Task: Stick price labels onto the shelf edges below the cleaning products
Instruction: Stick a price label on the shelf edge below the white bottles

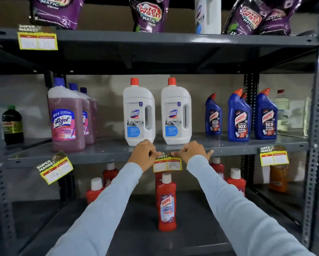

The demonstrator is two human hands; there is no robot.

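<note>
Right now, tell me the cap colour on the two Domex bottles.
Red, shown in the head view.

Count: four price labels (pixel 167 164), two white Domex bottles (pixel 139 115), three pink Lizol bottles (pixel 65 119). Four blue Harpic bottles (pixel 239 119). Four purple pouches (pixel 148 14).

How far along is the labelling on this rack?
Done: labels hang below the Lizol bottles (tilted), below the blue Harpic bottles, and at the top shelf's left end. In hand: left hand and right hand press a label onto the edge below the Domex bottles. Left: the rest of the top shelf edge shows no labels.
</note>
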